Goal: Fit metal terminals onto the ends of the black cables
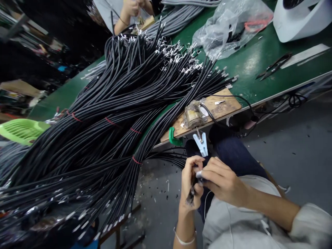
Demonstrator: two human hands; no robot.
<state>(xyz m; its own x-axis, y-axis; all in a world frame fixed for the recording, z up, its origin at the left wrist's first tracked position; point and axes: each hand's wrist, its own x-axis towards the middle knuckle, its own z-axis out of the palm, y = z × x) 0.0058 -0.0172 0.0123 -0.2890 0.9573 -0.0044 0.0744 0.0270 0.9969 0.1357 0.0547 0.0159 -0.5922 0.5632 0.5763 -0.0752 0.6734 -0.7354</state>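
Note:
In front of my lap, my left hand (190, 181) is closed around the ends of black cables (166, 157) that run in from the left under the table edge. Frayed dark strands (190, 197) stick out below its fingers. My right hand (224, 180) meets it, thumb and fingers pinched together at the cable ends, with something white at the fingertips. What exactly lies in that pinch is hidden. Just above both hands, a light blue clothes peg (201, 143) hangs from a plastic-wrapped device (194, 116) on a wooden board (225, 105).
Large bundles of black cables (124, 83), tied with red bands, cover the green table (249, 69) and hang off its left front. A green clamp (175, 136) grips the board. Pliers (273, 65), a plastic bag (220, 31) and a green basket (23, 131) lie around. Another person's hands (132, 7) work opposite.

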